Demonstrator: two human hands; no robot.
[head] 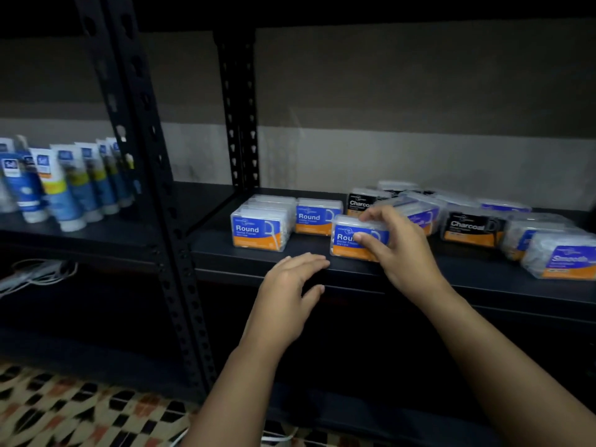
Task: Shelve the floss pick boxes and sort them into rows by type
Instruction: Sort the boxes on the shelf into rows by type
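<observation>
Round floss pick box (351, 240) sits at shelf front edge, right of the Round row (258, 232), pinched by right hand (398, 246). Left hand (290, 285) hovers flat, empty. Best slide it left, label forward, flush with the row.

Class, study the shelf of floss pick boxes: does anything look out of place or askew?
Yes. The Round boxes at the left stand squarely in rows, but to the right Charcoal boxes and Smooth boxes sit mixed, tilted and overlapping. The right hand grips one Round box, not yet in a row.
</observation>
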